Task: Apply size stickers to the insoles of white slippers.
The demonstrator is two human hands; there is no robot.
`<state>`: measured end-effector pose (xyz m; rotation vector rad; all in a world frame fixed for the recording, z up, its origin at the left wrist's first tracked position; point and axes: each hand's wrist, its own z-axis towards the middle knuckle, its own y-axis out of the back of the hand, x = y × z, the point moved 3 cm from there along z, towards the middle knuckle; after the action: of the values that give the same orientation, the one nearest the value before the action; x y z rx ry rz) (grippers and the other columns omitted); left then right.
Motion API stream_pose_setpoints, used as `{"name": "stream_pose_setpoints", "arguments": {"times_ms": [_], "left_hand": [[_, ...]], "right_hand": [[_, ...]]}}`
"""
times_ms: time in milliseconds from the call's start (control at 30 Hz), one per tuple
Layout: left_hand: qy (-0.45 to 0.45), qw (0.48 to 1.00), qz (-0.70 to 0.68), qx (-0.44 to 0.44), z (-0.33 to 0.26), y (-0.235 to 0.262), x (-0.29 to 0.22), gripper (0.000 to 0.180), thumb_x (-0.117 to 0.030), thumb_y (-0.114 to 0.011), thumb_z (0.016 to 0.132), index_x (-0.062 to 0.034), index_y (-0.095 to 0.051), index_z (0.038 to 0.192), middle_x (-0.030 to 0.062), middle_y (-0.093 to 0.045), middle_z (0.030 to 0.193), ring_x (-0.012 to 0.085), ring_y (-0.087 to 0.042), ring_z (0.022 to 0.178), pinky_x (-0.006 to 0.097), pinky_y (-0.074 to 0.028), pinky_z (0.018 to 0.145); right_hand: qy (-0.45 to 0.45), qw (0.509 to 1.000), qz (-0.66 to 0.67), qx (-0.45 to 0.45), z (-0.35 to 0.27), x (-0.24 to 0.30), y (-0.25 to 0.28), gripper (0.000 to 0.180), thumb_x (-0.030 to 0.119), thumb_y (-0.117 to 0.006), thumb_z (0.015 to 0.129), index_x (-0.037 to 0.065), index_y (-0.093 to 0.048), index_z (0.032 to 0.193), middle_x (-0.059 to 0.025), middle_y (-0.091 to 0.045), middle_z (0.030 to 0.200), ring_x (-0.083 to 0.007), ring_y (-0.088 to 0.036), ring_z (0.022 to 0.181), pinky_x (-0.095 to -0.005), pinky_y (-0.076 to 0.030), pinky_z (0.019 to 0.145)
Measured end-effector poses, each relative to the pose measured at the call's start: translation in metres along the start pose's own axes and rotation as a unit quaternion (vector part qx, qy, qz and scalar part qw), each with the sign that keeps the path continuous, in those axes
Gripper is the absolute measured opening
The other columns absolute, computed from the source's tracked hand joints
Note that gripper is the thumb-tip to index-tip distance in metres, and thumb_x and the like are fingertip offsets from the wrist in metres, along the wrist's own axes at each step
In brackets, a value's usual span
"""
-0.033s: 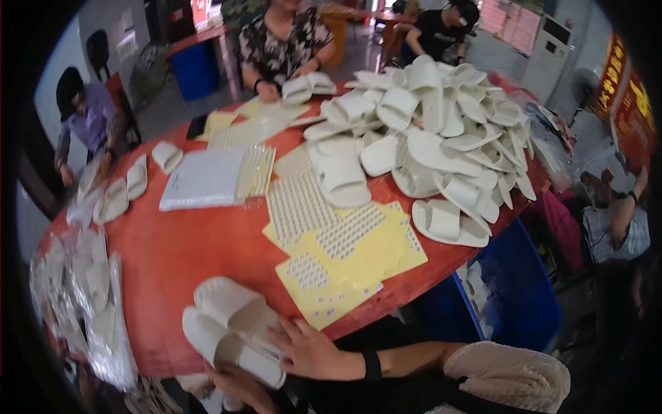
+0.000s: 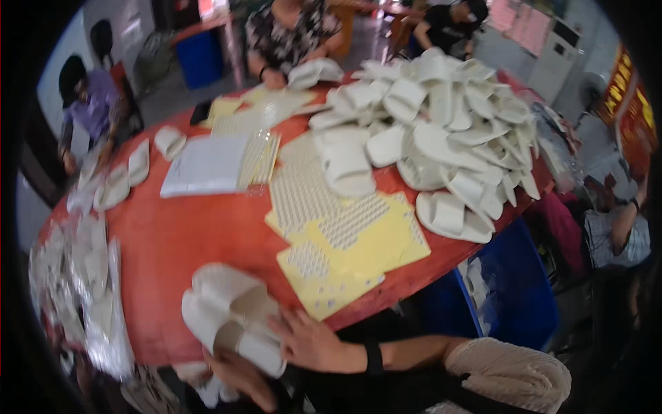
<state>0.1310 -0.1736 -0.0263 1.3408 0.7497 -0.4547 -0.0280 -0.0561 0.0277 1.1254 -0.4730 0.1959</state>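
A pair of cream slippers (image 2: 231, 314) lies stacked at the near edge of the red table (image 2: 186, 234). My right hand (image 2: 314, 341), with a black band on its wrist, comes in from the right and presses its fingers on the slippers' near side. My left hand (image 2: 241, 379) is below the table edge and grips the lower slipper from underneath. Yellow backing sheets with rows of small white studs (image 2: 352, 241) lie just beyond my right hand.
A big heap of cream slippers (image 2: 441, 110) fills the far right of the table. White sheets (image 2: 207, 165) lie mid-left, clear bags (image 2: 89, 290) at the left edge. A blue bin (image 2: 510, 290) stands to the right. People sit at the far side (image 2: 293, 34), left (image 2: 86, 103) and right (image 2: 617, 234).
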Motion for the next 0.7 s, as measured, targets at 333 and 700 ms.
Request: {"name": "stream_pose_setpoints", "arguments": {"times_ms": [333,700], "left_hand": [[-0.191,0.973,-0.022,-0.129,-0.022,0.048,-0.032,0.033,-0.006,-0.051,0.089,0.0031,-0.053,0.121,0.0210,-0.059,0.107,0.0328,-0.057,0.094,0.038,-0.044,0.081],[-0.160,0.986,0.047,-0.003,-0.014,0.022,-0.019,0.048,-0.019,-0.060,0.091,0.0056,-0.045,0.129,0.0143,-0.053,0.092,0.0245,-0.050,0.076,0.037,-0.044,0.071]], "right_hand": [[0.001,0.999,0.009,-0.042,-0.017,-0.020,0.041,0.058,-0.005,-0.052,0.073,0.008,-0.051,0.130,-0.0168,-0.036,0.144,-0.0383,-0.039,0.126,-0.0551,-0.031,0.101],[-0.035,0.993,0.012,0.109,-0.030,-0.033,0.034,0.075,0.025,-0.072,0.076,-0.002,-0.036,0.135,-0.0236,-0.032,0.141,-0.0410,-0.035,0.127,-0.0529,-0.029,0.103]]}}
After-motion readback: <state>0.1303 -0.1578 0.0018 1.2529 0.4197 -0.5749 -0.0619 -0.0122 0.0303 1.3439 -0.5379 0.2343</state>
